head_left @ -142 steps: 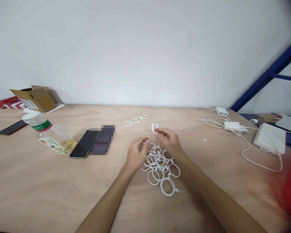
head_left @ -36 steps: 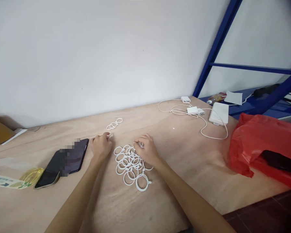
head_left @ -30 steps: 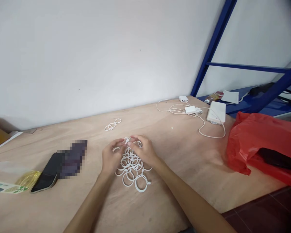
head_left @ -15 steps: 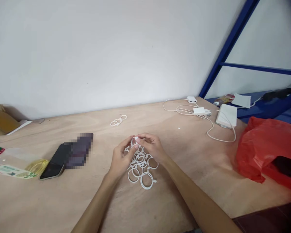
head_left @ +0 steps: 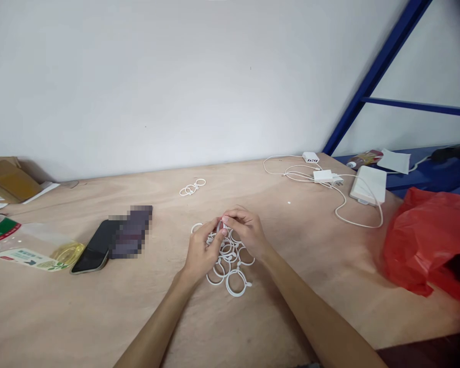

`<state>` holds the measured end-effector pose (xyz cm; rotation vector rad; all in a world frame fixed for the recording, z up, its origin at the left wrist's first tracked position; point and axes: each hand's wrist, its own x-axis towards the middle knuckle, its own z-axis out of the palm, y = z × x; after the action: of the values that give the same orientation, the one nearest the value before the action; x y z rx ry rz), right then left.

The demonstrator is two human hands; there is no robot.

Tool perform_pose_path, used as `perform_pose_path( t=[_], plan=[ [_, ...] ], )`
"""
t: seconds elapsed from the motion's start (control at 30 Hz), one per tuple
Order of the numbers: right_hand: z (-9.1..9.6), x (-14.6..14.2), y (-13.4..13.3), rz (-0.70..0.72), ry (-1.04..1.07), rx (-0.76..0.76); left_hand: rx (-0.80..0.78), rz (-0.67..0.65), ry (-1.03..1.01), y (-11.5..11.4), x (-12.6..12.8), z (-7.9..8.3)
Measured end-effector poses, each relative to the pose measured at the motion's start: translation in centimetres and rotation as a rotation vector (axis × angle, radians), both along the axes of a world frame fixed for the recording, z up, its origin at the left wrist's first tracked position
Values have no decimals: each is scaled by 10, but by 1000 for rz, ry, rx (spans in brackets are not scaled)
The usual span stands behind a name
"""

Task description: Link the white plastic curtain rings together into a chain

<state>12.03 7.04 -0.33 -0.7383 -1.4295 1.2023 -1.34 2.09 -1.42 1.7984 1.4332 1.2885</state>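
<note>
Fingertips of my left hand and my right hand meet over the middle of the table. Pinched between them is a white curtain ring, mostly covered by the fingers and thumbs. Just below lies a loose pile of white curtain rings, several with small eyelets, partly hidden by my hands. Farther off, toward the wall, a small group of similar rings lies together on the wood.
To the left are a phone, a pixelated dark item, a clear labelled bottle and a cardboard box. White chargers and cables, a white box and a red plastic bag are rightward.
My view has turned slightly left, so things sit farther right. Both hands keep their pinch on the ring; the right thumb now covers more of it.
</note>
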Motion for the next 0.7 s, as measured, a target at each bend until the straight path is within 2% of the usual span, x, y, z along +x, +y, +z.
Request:
perform_pose_path(
  t=[0.13,0.3,0.4,0.47,0.57,0.7],
  plan=[
    [2,2,0,2,4,-16,1,6,10,-1,0,1],
    [0,5,5,88,-75,-21,-22,-11,115,-1,-6,4],
    [-5,5,7,32,-184,-35,-1,-39,214,5,-16,6],
    [-8,4,7,23,-318,-8,8,54,287,16,-28,5],
    [-12,2,4,42,-559,134,-38,281,505,44,-53,0],
    [-15,0,1,-54,-703,285,-99,409,623,85,-86,-8]
  ],
)
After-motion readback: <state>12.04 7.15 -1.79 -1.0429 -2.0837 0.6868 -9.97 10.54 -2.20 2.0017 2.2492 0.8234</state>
